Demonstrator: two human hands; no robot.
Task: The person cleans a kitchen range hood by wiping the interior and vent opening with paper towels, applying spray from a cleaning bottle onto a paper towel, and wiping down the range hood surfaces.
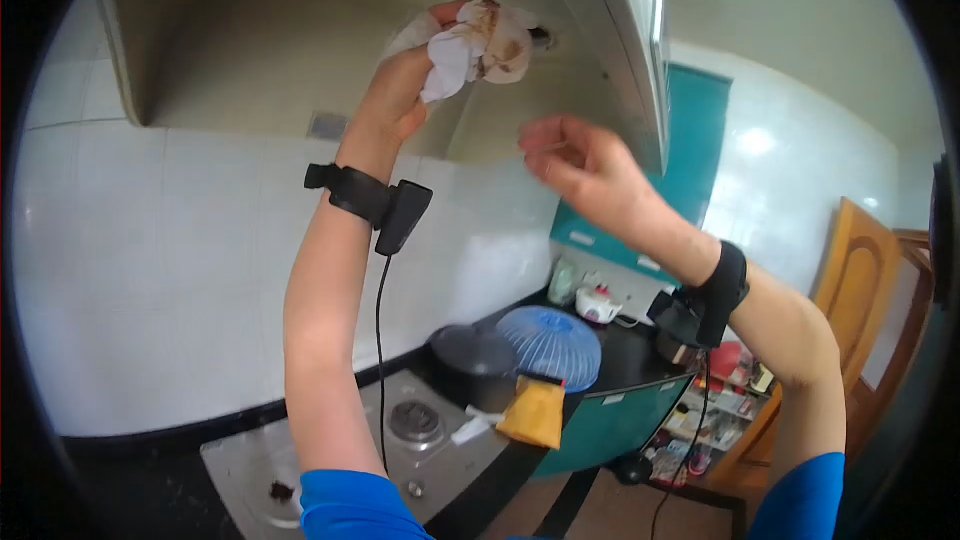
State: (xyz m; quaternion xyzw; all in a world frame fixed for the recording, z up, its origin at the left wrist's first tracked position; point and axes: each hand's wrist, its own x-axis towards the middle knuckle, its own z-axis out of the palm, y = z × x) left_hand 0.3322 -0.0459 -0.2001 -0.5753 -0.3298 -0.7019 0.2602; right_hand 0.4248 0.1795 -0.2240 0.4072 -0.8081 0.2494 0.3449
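Observation:
Raised to the underside of the range hood (250,50), my left hand (405,75) is closed on a crumpled white cloth (487,40) with brown stains. The cloth is beside a small dark opening (541,37) in the hood. My right hand (580,155) is lifted below and to the right of the cloth, apart from it, with its fingers curved and nothing seen in them. Both wrists wear black straps with cables.
Below lies a steel gas stove (455,455). On the black counter are a dark pan (472,351), a blue fan-like grille (552,345), a yellow packet (534,412) and a white pot (598,306). A teal cabinet (690,140) and wooden door (853,280) are at right.

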